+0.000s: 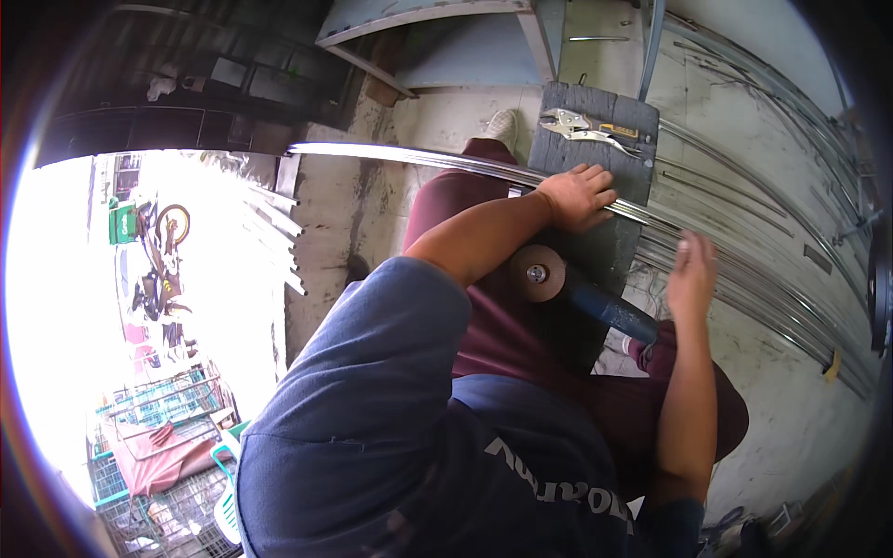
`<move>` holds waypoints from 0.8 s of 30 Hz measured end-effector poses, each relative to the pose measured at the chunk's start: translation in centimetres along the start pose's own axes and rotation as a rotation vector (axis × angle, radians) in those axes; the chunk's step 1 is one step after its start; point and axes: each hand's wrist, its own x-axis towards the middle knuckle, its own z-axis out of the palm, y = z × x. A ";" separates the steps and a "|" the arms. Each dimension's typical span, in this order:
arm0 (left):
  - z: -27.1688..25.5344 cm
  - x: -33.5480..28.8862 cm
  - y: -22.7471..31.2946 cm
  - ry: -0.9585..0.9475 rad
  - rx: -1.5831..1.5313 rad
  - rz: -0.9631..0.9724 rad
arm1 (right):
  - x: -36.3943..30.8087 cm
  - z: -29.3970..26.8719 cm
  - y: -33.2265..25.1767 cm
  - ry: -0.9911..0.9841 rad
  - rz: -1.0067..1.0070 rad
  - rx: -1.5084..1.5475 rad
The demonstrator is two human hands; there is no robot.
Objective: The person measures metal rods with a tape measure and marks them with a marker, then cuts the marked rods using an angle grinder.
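Metal strip (419,156) is pinned flat under the left hand (577,195), fingers spread over it on the dark block (605,139); the right hand (693,274), open and empty, hovers just beyond; the grinder (577,293) below is best gripped firmly

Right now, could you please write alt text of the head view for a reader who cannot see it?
The left hand presses a long metal strip onto a dark block; the open right hand hovers above a blue-handled grinder. Locking pliers lie on the block.
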 end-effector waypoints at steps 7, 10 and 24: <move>1.3 0.0 -0.2 0.088 0.044 -0.026 | 1.5 0.1 10.8 -0.241 -0.067 -0.453; 1.4 0.4 0.0 0.132 0.074 -0.032 | 3.8 0.0 11.8 -0.377 -0.041 -0.439; 1.3 3.0 1.2 0.213 0.004 -0.073 | 11.4 -1.3 11.0 -0.900 0.288 -0.295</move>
